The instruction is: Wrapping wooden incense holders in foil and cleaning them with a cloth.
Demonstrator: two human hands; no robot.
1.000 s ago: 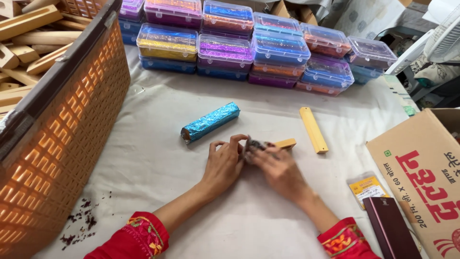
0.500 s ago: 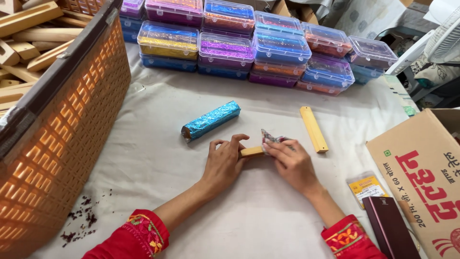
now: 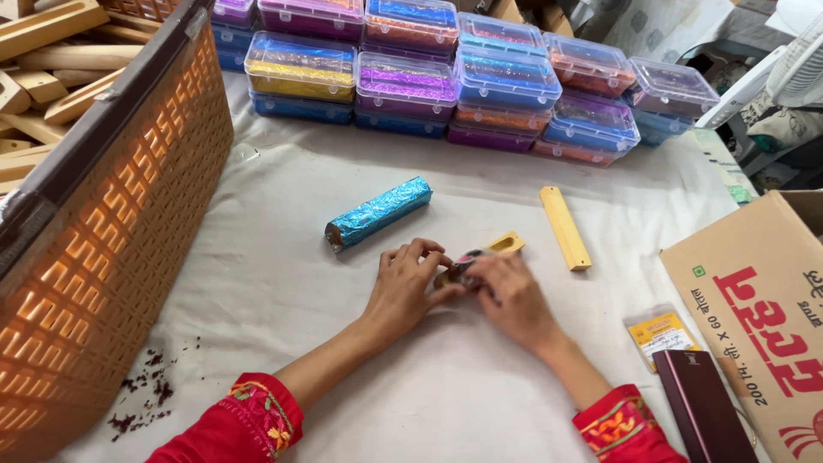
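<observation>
Mid-worktop, on wrinkled white cloth, the left hand and right hand pinch a small smooth wooden block together with a crinkly foil scrap. A shiny blue foil roll lies just beyond, a flat yellow stick to the right. A woven orange basket walls the left edge, a cardboard box the right.

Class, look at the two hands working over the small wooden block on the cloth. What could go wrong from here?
1. Both hands, left hand and right hand, crowd the small wooden block and a crumpled foil scrap; the thin foil might tear or slip.
2. The blue foil roll lies loose nearby; a nudge could send it rolling.
3. Dark crumbs on the white cloth may spread.
</observation>
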